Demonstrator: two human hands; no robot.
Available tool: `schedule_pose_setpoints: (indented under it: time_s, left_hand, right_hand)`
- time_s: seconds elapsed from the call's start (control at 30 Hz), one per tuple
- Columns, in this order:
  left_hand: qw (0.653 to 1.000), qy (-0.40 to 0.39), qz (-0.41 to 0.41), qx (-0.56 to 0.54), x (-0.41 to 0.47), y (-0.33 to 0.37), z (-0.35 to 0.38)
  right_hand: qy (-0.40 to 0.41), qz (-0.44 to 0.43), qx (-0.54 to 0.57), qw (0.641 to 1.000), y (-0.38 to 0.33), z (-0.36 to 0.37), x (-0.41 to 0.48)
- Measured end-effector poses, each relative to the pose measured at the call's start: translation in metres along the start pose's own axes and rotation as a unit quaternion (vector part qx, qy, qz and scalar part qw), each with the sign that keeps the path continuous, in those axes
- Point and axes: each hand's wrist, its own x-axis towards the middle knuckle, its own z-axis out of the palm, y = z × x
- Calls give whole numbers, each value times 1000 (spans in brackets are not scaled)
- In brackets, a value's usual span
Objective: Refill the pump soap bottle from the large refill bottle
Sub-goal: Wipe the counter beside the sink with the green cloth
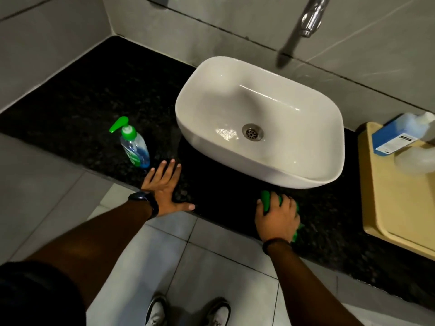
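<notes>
Head view, left to right. Pump soap bottle (pixel 134 143): upright on dark counter (pixel 94 95), pump fitted, low on blue soap; risk of toppling if nudged. Left hand (pixel 164 188): flat beside it, fingers apart, empty. Basin (pixel 259 118): white, mid-counter. Right hand (pixel 277 216): fingers clamped on green cloth (pixel 267 202) at counter edge. Large refill bottle (pixel 404 132): far right, lying on yellow tray (pixel 388 208), blurred; cap state unclear, may leak.

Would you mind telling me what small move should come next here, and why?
Probably let go of the green cloth under the right hand and reach for the pump bottle: its pump is on, it looks partly full, and the left hand lies flat beside it.
</notes>
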Motion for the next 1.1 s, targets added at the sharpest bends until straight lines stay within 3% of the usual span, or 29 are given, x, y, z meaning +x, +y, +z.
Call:
schedule_pose_setpoints:
  time_s: [0.17,0.33,0.5,0.6,0.77,0.87,1.0,1.1]
  left_hand:
    - [1000,-2,10,-15,1,-4,0]
    - [999,-35,20,-13,3,-7,0]
    - [998,-49,24,-14,5,-8,-1]
    - [998,-52,21,-9,6,-9,-1]
    - [998,-54,18,0,5,-9,-1]
    - [999,-51,18,4,5,-7,-2]
    - [999,-50,18,8,5,-6,-3]
    - [998,-52,17,10,4,-6,-4]
  right_hand:
    - [-29,-85,42,995,-71,15,3]
    - [-84,-242,76,964,-131,25,1]
    - [-140,-393,103,903,-111,24,5]
    - [-148,-425,98,888,-73,15,6]
    - [-119,-353,95,923,2,-1,13]
    - [-66,-235,57,968,33,-6,17]
    - [23,-10,36,999,14,1,9]
    - [35,44,41,998,-19,7,6]
